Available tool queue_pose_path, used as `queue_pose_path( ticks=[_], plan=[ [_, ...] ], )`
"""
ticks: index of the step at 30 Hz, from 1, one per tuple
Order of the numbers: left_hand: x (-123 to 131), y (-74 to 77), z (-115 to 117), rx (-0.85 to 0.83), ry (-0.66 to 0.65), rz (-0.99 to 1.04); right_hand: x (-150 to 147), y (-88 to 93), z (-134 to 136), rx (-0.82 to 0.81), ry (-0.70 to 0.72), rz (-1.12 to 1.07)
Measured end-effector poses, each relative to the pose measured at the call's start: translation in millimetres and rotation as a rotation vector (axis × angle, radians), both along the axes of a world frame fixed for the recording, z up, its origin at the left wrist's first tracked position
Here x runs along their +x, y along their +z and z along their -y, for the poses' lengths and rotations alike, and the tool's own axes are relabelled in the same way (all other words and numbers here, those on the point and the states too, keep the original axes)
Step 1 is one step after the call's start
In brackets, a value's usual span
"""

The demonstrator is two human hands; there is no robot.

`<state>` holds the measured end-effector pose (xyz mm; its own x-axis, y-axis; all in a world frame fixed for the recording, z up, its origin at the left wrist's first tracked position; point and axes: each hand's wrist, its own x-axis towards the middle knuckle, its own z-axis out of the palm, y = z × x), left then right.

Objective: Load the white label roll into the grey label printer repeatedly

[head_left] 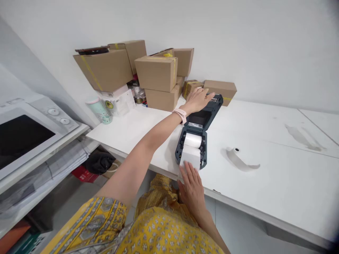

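Observation:
A dark label printer (178, 152) stands on the white table with its lid (209, 118) raised. Inside it lies a white paper roll (192, 140), and a strip of its paper (190, 158) runs out over the front edge. My left hand (197, 100), with a pink band on the wrist, rests at the top of the raised lid, its fingers apart and pointing right. Flat on the end of the paper strip, at the table's front edge, are the spread fingers of my right hand (192, 187).
Right of the printer lies a small roll with a curled paper strip (239, 160). Cardboard boxes (156, 74) are stacked at the back left, near a mint tumbler (100, 111). A microwave (31, 127) stands on a shelf at far left.

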<state>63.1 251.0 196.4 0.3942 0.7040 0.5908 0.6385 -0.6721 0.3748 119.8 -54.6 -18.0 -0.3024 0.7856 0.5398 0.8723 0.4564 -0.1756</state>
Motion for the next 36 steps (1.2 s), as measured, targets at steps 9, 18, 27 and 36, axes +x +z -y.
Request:
queue_pose_path(
  ticks=[9, 18, 27, 36],
  plan=[
    [-47, -66.4, 132, 0.253, -0.133, 0.149, 5, -9.6, -4, 0.054, 0.038, 0.033],
    [-72, -172.4, 182, 0.227, -0.211, 0.148, 32, 2.7, 9, 0.206, 0.21, -0.244],
    [-74, -201.9, 189, 0.258, -0.209, 0.203, 37, 98.6, -132, 0.456, 0.151, -0.252],
    [-67, -211.3, 186, 0.301, -0.159, 0.277, 29, 93.9, -147, 0.181, 0.279, -0.035]
  ],
)
